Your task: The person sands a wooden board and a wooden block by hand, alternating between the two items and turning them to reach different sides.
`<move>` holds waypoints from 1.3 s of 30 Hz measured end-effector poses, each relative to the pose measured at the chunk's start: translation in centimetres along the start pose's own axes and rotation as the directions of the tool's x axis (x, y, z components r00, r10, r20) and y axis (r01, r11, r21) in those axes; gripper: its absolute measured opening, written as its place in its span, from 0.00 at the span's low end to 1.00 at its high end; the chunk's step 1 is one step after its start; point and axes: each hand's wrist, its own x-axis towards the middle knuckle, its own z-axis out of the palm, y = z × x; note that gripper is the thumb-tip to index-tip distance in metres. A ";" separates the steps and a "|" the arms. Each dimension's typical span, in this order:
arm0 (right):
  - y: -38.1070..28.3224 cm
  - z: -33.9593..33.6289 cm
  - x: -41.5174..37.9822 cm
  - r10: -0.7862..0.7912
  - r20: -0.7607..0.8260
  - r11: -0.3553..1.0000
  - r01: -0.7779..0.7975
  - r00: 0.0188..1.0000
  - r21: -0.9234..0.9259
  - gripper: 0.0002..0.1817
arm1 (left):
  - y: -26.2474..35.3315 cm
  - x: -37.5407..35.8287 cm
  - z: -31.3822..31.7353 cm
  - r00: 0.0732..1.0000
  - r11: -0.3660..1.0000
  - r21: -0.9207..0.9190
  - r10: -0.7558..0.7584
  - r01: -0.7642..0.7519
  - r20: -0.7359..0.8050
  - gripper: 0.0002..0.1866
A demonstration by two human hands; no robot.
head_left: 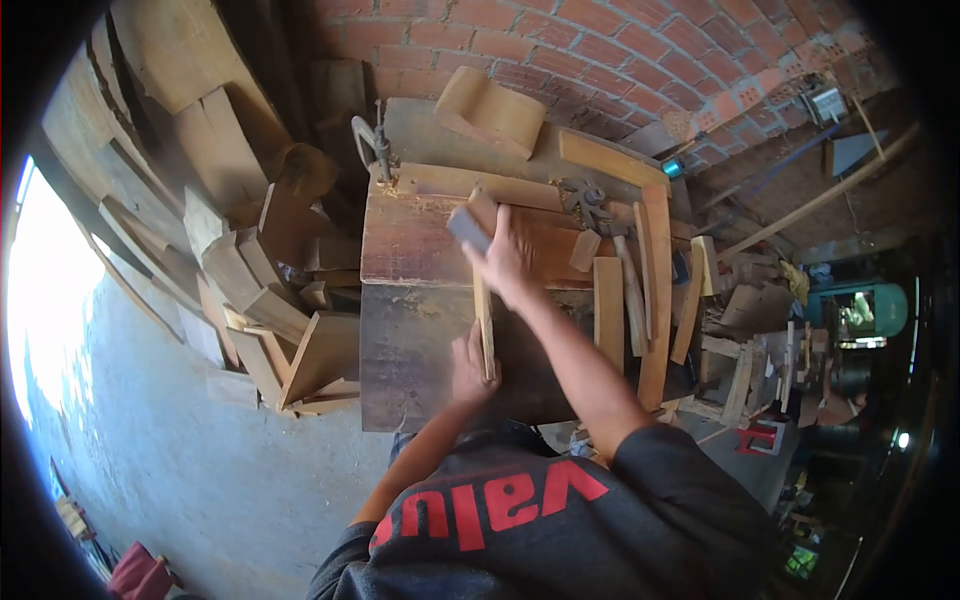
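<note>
Clearly, the far left is filled by bare floor [200,450], with a red cloth [140,572] near the lower edge. Above the floor, tall boards [185,55] lean together, and in front of them stands a jumble of offcuts [245,270], some upright, some tilted, reaching up to the left side of the counter [420,340]. At the counter's far left corner a metal clamp [380,145] stands upright, shavings at its foot.

Next comes the left grip [473,372], its fingers closed around the near end of a narrow wooden strip [484,325]. The strip lies over the counter, pointing away from the person. At its far end is a grey block [468,230], pinched between the thumb and fingers of the right grip [508,262]; whether the block's underside touches the strip is hidden.

Beyond the hands, a curved wooden piece [490,112] sits near the brick wall [600,50]. Further right come a star-shaped wheel [585,200], a short board [608,310] and a long board [655,290], then a teal roll [672,168] at the back. Past the counter are a red stool [762,437] and a turquoise machine [870,310].
</note>
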 end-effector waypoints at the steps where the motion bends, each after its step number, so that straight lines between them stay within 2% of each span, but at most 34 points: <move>1: 0.1 0.5 3.5 0.081 0.051 0.997 -0.082 0.995 0.014 0.41 | 0.0 0.1 0.1 1.000 1.000 0.001 -0.003 0.003 0.005 0.45; 2: 0.1 0.9 6.1 0.163 0.104 0.986 -0.166 0.981 0.023 0.39 | -0.1 0.1 0.0 1.000 1.000 0.002 -0.004 0.004 0.013 0.45; 5: -0.4 0.3 7.7 0.145 0.103 0.989 -0.149 0.984 0.023 0.33 | -0.3 0.1 0.0 0.999 0.999 -0.004 0.038 -0.038 -0.011 0.44; 7: -1.1 -0.7 3.3 0.148 0.088 0.988 -0.152 0.985 0.038 0.34 | -0.1 -0.3 -0.1 0.999 1.000 -0.001 0.029 -0.029 -0.013 0.43; 8: -0.7 -0.7 -0.3 0.072 0.010 0.996 -0.072 0.997 0.061 0.36 | -0.1 0.0 -0.1 1.000 1.000 0.006 0.017 -0.017 -0.024 0.43; 9: -0.5 -1.0 -4.3 0.061 0.019 0.991 -0.062 0.998 0.118 0.39 | -0.7 -0.1 0.7 0.996 0.999 0.021 0.049 -0.048 -0.068 0.41; 10: -1.4 -3.0 -7.8 0.055 0.109 0.998 -0.060 0.993 0.037 0.45 | -0.6 0.0 0.7 0.992 0.997 0.035 0.073 -0.070 -0.101 0.39; 12: -1.9 -4.4 -13.8 0.048 0.162 0.998 -0.041 0.986 -0.046 0.45 | -2.2 -1.0 1.5 0.995 0.990 0.098 0.104 -0.103 -0.006 0.36; 13: -1.7 -4.4 -13.3 0.034 0.162 0.998 -0.025 0.986 -0.060 0.45 | -2.6 -0.8 1.8 0.993 0.992 0.098 0.074 -0.083 0.091 0.35; 15: -1.4 -3.9 -13.0 0.094 0.206 0.995 -0.089 0.974 -0.032 0.46 | -2.9 -1.2 2.2 0.995 0.997 0.070 0.026 -0.033 0.099 0.34; 16: -1.5 -3.6 -10.7 0.061 0.159 0.997 -0.052 0.985 -0.057 0.45 | -2.7 -1.3 2.2 0.993 0.998 0.054 -0.018 0.012 0.116 0.33; 17: -1.1 -2.6 -7.8 0.053 0.141 0.999 -0.051 0.989 -0.019 0.45 | -0.7 -0.5 0.9 0.994 0.994 -0.044 -0.102 0.103 0.045 0.29; 18: -1.0 -1.4 -4.6 0.028 0.078 1.000 -0.027 0.997 -0.009 0.41 | -0.6 -0.6 0.9 0.991 0.990 -0.038 -0.133 0.134 0.028 0.29; 20: -0.8 0.8 2.5 0.045 0.101 0.998 -0.049 0.994 0.040 0.40 | -1.2 -0.9 0.9 0.995 0.993 -0.065 -0.096 0.095 -0.019 0.28; 21: -1.3 2.1 5.6 0.113 0.138 0.990 -0.124 0.984 0.070 0.39 | -1.0 -0.6 0.6 0.994 0.993 -0.098 -0.074 0.067 -0.079 0.24; 22: -2.4 2.2 8.6 0.174 0.297 0.974 -0.208 0.939 0.086 0.40 | -1.1 -0.2 0.0 0.996 0.991 -0.136 0.002 -0.014 -0.091 0.23; 23: -1.7 5.1 10.0 0.095 0.196 0.986 -0.119 0.976 0.115 0.41 | -1.5 -0.6 -0.3 0.996 0.980 -0.194 -0.049 0.033 -0.080 0.21; 24: -1.1 7.4 11.0 0.123 0.156 0.984 -0.140 0.980 0.108 0.41 | -1.9 -0.9 -0.5 0.994 0.964 -0.254 -0.094 0.076 -0.063 0.18; 25: -1.8 6.9 10.8 0.189 0.168 0.961 -0.218 0.967 0.172 0.45 | -1.6 -0.6 -0.8 0.991 0.962 -0.265 -0.097 0.070 -0.093 0.16; 26: -1.9 6.0 10.1 0.264 0.182 0.928 -0.301 0.947 0.219 0.48 | -1.0 -0.3 -0.8 0.988 0.955 -0.288 -0.100 0.063 -0.116 0.13; 27: -1.0 5.3 8.8 0.271 0.186 0.929 -0.308 0.944 0.208 0.48 | -0.8 0.1 -0.8 0.984 0.961 -0.275 -0.053 0.005 -0.169 0.13; 29: 1.1 3.0 4.8 0.246 0.223 0.913 -0.303 0.943 0.273 0.46 | -0.5 0.2 -0.8 0.983 0.958 -0.285 -0.071 0.020 -0.172 0.13; 30: 1.4 0.8 1.6 0.224 0.181 0.931 -0.265 0.958 0.251 0.46 | -0.4 0.2 -0.9 0.980 0.960 -0.280 -0.086 0.034 -0.179 0.13; 31: 3.5 1.0 -1.9 0.194 0.080 0.947 -0.208 0.978 0.246 0.44 | -0.7 0.0 -1.0 0.993 0.974 -0.225 -0.064 0.040 -0.104 0.17; 32: 3.2 -1.6 -4.8 0.329 0.203 0.916 -0.364 0.922 0.167 0.45 | -0.9 0.1 -0.9 0.991 0.971 -0.237 -0.057 0.027 -0.122 0.17; 34: 6.4 -1.7 -10.8 0.293 0.084 0.956 -0.293 0.953 -0.012 0.49 | -1.2 -0.3 -0.4 0.993 0.968 -0.242 -0.089 0.068 -0.075 0.19; 36: 7.6 -1.9 -14.7 0.393 0.099 0.917 -0.381 0.914 -0.118 0.53 | -1.4 -0.5 -0.2 0.995 0.968 -0.242 -0.076 0.059 -0.061 0.20; 38: 8.0 -1.7 -16.5 0.389 0.112 0.915 -0.369 0.914 -0.163 0.54 | -1.3 -0.5 0.1 0.995 0.976 -0.211 -0.072 0.055 -0.070 0.21; 39: 7.6 -1.9 -17.1 0.381 0.134 0.914 -0.352 0.915 -0.200 0.55 | -1.2 -0.4 0.3 0.989 0.979 -0.202 -0.065 0.038 -0.133 0.15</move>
